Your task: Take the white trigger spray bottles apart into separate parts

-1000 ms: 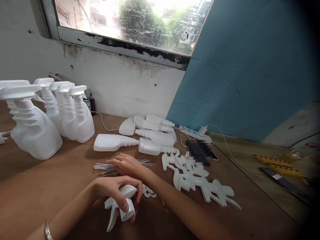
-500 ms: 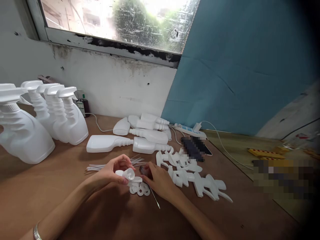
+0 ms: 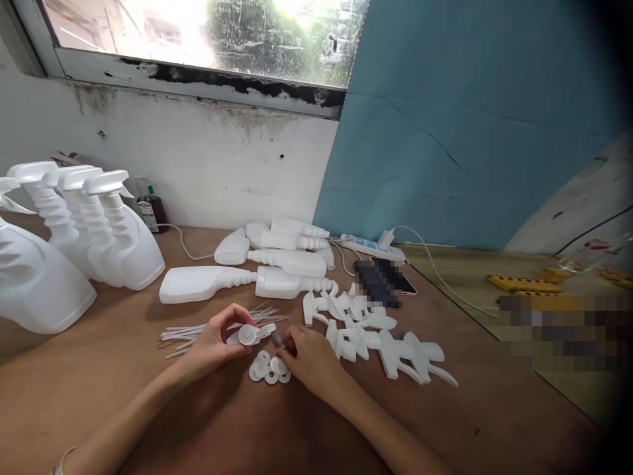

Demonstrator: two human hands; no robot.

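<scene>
My left hand (image 3: pixel 223 336) grips a white trigger spray head (image 3: pixel 248 334), its round cap opening turned towards me. Close by on the right, my right hand (image 3: pixel 302 351) is closed on a small screwdriver (image 3: pixel 277 339); its handle pokes out near the spray head and its shaft is hidden now. Below both hands lies a small pile of flat white washers (image 3: pixel 270 368). Behind my left hand, thin white dip tubes (image 3: pixel 180 334) are spread on the table. Several more trigger spray heads (image 3: pixel 390 353) lie in rows right of my right hand.
Empty-looking white bottles (image 3: pixel 208 284) lie across the back of the brown table (image 3: pixel 208 429). Assembled spray bottles (image 3: pixel 131 244) stand at the left, beside a small dark bottle (image 3: pixel 152 211). A power strip (image 3: pixel 373 249) with cables and phones (image 3: pixel 390 277) sit at the back right.
The spray head in my left hand has turned and shifted slightly up and left, away from the washers. My right hand has tilted the screwdriver, so its shaft no longer shows. The view has shifted a little.
</scene>
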